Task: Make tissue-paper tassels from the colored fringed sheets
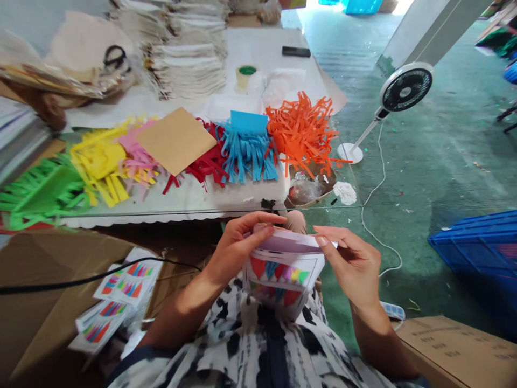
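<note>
Over my lap I hold a small clear packet [283,272] with a white card printed with coloured triangles. My left hand [238,242] pinches its top left edge, fingers closed on it. My right hand [351,258] grips the top right edge with thumb and fingers. On the glass table [323,205] in front lie piles of fringed paper: green [40,194], yellow [100,167], pink [137,156], red [205,161], blue [246,148] and orange [302,132]. A brown card square [175,140] rests on the pink and red piles.
More finished packets [117,299] lie in a cardboard box [40,280] at my left, crossed by a black cable [60,283]. Stacks of cloth bags [186,54], tape roll [245,75] and scissors [115,56] sit farther back. A white fan [399,91] stands on the green floor; blue crate [480,253] at right.
</note>
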